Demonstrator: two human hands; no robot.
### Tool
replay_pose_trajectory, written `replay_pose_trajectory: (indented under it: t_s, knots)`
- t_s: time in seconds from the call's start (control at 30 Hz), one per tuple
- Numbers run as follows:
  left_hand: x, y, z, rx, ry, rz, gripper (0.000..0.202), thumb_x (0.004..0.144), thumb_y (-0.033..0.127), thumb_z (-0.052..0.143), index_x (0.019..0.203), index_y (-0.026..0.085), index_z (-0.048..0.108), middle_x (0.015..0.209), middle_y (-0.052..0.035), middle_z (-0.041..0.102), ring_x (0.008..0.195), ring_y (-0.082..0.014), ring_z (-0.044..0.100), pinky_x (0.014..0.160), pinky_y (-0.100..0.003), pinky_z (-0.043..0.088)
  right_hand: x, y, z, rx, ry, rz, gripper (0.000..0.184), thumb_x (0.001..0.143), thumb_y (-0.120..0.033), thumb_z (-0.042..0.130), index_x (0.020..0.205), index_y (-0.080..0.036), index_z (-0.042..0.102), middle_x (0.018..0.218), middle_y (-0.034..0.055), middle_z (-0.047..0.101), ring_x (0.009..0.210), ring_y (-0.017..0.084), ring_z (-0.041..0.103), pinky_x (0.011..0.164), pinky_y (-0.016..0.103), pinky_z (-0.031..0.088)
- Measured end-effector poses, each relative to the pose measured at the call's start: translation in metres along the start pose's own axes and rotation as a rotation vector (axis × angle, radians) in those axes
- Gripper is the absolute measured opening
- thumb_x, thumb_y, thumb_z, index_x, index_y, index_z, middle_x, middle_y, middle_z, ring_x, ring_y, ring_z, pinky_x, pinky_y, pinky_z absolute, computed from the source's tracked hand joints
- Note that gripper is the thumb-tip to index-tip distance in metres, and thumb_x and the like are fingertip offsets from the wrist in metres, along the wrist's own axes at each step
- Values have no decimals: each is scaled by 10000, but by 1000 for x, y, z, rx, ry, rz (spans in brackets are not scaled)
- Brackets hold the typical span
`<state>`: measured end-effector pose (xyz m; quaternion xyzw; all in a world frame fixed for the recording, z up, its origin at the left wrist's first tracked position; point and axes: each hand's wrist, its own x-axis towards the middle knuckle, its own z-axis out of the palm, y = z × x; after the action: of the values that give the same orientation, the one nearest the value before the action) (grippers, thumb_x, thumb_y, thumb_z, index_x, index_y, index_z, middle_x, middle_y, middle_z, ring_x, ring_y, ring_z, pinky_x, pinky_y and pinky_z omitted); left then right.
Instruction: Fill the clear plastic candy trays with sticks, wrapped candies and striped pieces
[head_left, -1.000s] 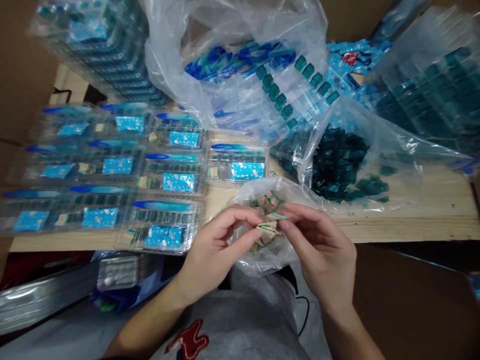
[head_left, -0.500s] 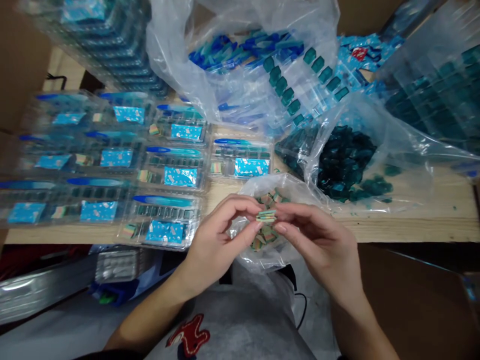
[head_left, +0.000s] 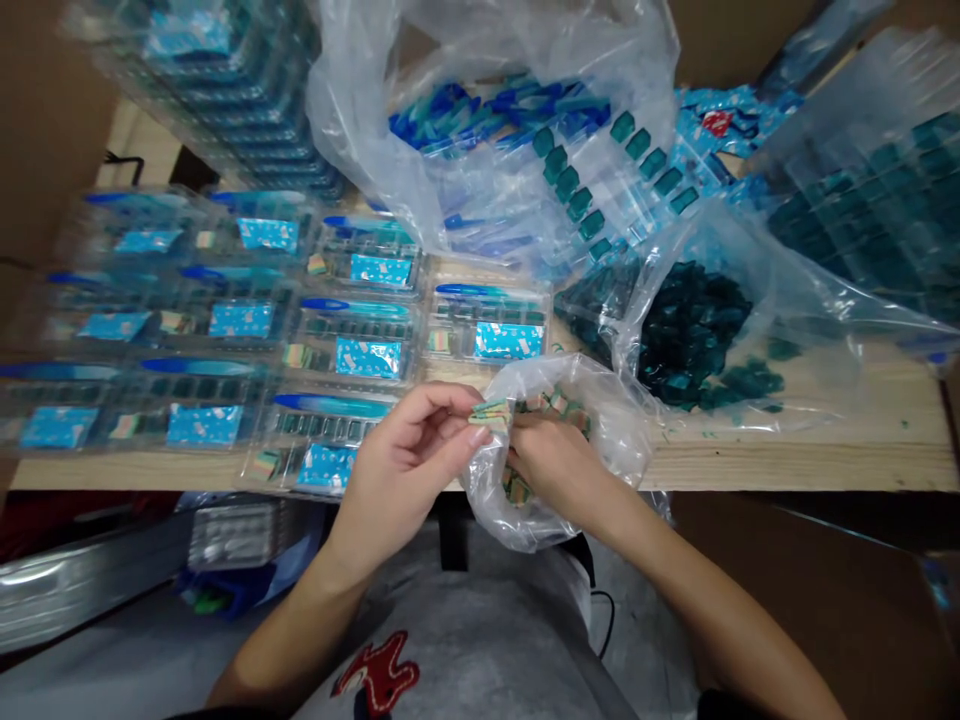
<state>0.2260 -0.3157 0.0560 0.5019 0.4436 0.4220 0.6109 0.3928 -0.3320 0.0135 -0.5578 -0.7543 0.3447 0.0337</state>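
Observation:
My left hand [head_left: 405,455] pinches a small stack of striped rainbow erasers [head_left: 489,412] between thumb and fingers, just left of a small clear plastic bag [head_left: 600,420] at the table's front edge. My right hand [head_left: 551,462] is inside that bag among more striped erasers [head_left: 559,403]; its fingers are curled and partly hidden by the plastic. Clear blister packs [head_left: 352,345] with a blue pen, dark green squares, a blue card and a striped eraser lie in rows on the left of the wooden table [head_left: 787,455].
A large clear bag of blue pens [head_left: 487,120] stands at the back centre. A bag of dark green squares [head_left: 694,330] lies at the right. Stacked clear trays [head_left: 870,170] fill the back right and more trays [head_left: 217,90] the back left. Cardboard [head_left: 817,600] sits lower right.
My right hand has let go of the eraser stack and dropped into the small bag. My left hand has kept the stack and shifted a little left and up.

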Motion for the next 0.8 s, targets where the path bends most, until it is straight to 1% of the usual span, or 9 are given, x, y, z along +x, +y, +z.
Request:
replay_pose_trajectory:
  t_s: [0.1, 0.2, 0.27, 0.33, 0.4, 0.47, 0.63, 0.7, 0.8]
  knots:
    - [0, -2, -3, 2, 10, -6, 117, 792, 179, 770, 883, 225, 712, 849, 27, 724, 720, -86, 681, 672, -151, 561, -6, 0, -5, 12, 64, 19, 129, 886, -38, 619, 837, -119, 706, 899, 127, 719, 869, 268, 678, 710, 324, 490]
    - [1, -6, -8, -3, 18, -27, 131, 805, 200, 766, 924, 228, 718, 818, 20, 721, 710, -100, 686, 651, -167, 558, -24, 1, -16, 83, 181, 30, 149, 915, -65, 586, 842, -145, 689, 879, 79, 692, 849, 222, 665, 738, 310, 496]
    - [1, -5, -10, 1, -1, -44, 127, 808, 215, 766, 925, 234, 721, 796, 23, 717, 696, -100, 679, 638, -168, 551, -39, 2, -24, 279, 319, 24, 147, 933, -113, 574, 845, -174, 675, 811, 27, 670, 754, 174, 644, 670, 267, 485]
    - [0, -2, -8, 32, -42, -47, 111, 801, 210, 767, 901, 229, 721, 805, 18, 721, 694, -102, 670, 632, -174, 551, -52, 3, -29, 545, 439, 20, 123, 935, -174, 578, 849, -194, 664, 757, -2, 658, 683, 151, 623, 615, 244, 477]
    - [-2, 3, -3, 88, -104, -18, 102, 797, 169, 750, 880, 219, 719, 850, 4, 730, 747, -116, 684, 669, -192, 567, -61, 1, -31, 742, 487, 30, 111, 928, -227, 593, 847, -199, 664, 760, 1, 671, 684, 155, 630, 615, 244, 493]
    - [-5, 8, 3, 158, -167, 41, 122, 807, 127, 717, 886, 220, 713, 905, -7, 731, 840, -132, 699, 742, -213, 578, -67, -3, -32, 843, 530, 47, 90, 912, -236, 618, 853, -197, 674, 799, 15, 692, 725, 164, 648, 640, 248, 514]
    - [-13, 8, 14, 250, -230, 136, 144, 878, 123, 659, 959, 240, 678, 1087, -29, 717, 1059, -159, 679, 933, -271, 550, -72, -12, -31, 914, 623, 38, 56, 899, -199, 641, 877, -212, 691, 795, 0, 701, 717, 146, 655, 634, 215, 517]
    - [-15, 6, 13, 260, -255, 154, 159, 901, 126, 638, 998, 250, 664, 1160, -33, 699, 1133, -163, 653, 989, -286, 526, -73, -13, -30, 882, 642, 18, 75, 910, -176, 623, 898, -215, 686, 813, -5, 699, 725, 141, 652, 639, 212, 511]
    - [-16, 3, 11, 272, -300, 183, 194, 922, 113, 608, 1036, 266, 642, 1256, -29, 661, 1224, -162, 605, 1059, -307, 484, -76, -11, -30, 749, 663, -37, 122, 929, -128, 589, 926, -226, 662, 855, -15, 680, 779, 137, 637, 683, 218, 494]
